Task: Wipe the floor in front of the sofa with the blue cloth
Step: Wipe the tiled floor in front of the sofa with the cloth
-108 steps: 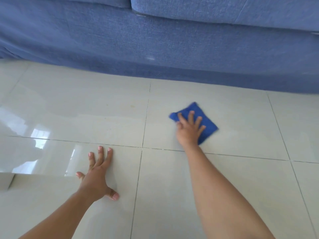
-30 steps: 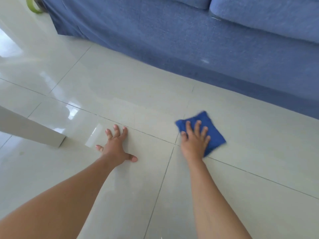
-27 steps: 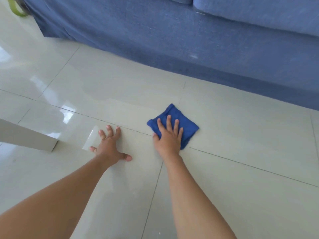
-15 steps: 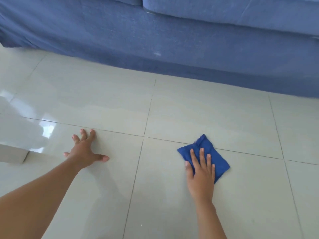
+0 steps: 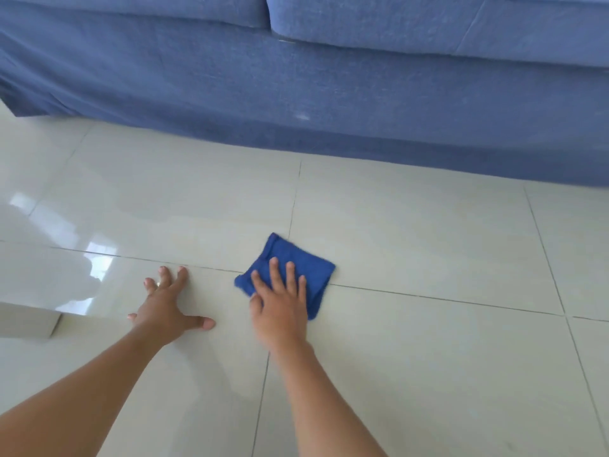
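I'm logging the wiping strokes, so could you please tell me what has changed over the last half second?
The right hand slid the blue cloth leftward, over the tile joint, closer to the left hand. The left hand stayed flat on the floor; the right palm stayed pressed on the cloth.

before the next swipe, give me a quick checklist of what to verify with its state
1. Right hand flat on the blue cloth, fingers spread: ok.
2. Blue cloth folded and lying flat on the floor tile, over a grout line: ok.
3. Left hand planted palm-down on the floor as a brace, apart from the cloth: ok.
4. Floor between the cloth and the blue sofa free of objects: ok.
5. White furniture leg to the left of the left hand, out of the cloth's way: ok.
6. Floor already clean where wiped: cannot tell, glare hides it.
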